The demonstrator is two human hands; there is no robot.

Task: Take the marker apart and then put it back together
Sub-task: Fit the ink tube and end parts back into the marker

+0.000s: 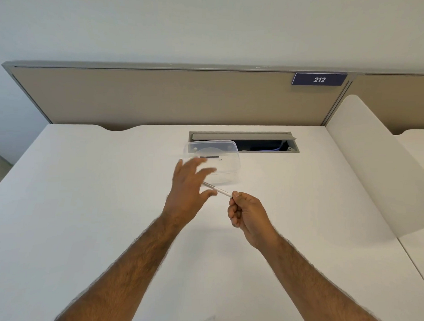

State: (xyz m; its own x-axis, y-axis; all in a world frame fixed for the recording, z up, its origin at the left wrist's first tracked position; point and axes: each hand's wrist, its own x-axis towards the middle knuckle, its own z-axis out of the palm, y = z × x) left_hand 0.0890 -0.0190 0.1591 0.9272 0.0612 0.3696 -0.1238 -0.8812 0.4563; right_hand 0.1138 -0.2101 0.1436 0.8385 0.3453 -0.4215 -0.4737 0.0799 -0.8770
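Mid-frame, the right hand (246, 215) pinches the marker (218, 190) by one end; the left hand (189, 183) hovers spread, gripping nothing. Best to grasp the free end firmly and pull straight.

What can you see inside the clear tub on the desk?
Inside the tub lies a thin dark stick-like piece with a tiny bit beside it. The left hand covers the tub's near left corner, so anything there is hidden.
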